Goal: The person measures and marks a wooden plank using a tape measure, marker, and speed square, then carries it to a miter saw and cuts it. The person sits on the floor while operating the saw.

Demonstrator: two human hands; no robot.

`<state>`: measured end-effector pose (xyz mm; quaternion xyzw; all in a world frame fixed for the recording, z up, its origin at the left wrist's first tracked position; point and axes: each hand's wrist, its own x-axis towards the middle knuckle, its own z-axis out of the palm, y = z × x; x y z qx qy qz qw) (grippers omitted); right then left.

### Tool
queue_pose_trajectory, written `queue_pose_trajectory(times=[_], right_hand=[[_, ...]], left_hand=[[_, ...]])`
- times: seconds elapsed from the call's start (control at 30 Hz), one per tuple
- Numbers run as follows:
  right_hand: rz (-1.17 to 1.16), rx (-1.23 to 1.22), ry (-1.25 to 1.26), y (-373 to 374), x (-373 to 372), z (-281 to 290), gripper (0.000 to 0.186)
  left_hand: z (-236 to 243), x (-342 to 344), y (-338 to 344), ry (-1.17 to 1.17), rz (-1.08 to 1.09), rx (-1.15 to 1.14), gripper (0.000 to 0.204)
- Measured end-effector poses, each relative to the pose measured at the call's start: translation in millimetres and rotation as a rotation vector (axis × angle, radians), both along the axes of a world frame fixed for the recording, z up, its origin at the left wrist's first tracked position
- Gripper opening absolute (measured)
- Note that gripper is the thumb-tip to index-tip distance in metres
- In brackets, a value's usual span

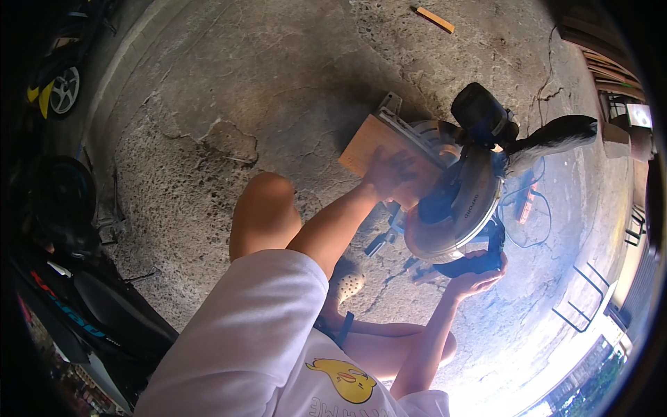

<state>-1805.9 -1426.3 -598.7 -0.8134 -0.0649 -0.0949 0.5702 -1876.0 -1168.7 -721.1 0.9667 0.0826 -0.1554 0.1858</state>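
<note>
A miter saw (458,205) with a round blade guard and a black motor stands on the concrete floor in front of me. Against its fence lies a flat wooden board (374,144), its left end sticking out past the saw base. My left hand (392,174) rests flat on the board with fingers spread, close to the blade guard. At the saw's near side, my right hand (479,280) is wrapped round the dark handle (472,264). The blade's edge and any cut in the board are hidden by the guard.
A dust bag (556,142) juts from the saw's back. A cable and an orange-red power strip (528,203) lie to its right. A wood strip (435,20) lies far ahead. A motorcycle (104,313) stands at left, a metal frame (587,299) at right.
</note>
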Motion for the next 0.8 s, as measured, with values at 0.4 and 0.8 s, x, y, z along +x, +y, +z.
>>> queue_pose_trajectory(times=[0.4, 0.8], right_hand=[[-0.033, 0.016, 0.043, -6.2, -0.4, -1.8, 0.061], [0.005, -0.018, 0.028, -7.4, -0.9, -3.9, 0.065]], left_hand=[[4.7, 1.0, -0.5, -0.006, 0.002, -0.004, 0.088], [-5.9, -0.7, -1.4, -0.07, -0.001, 0.029, 0.08]])
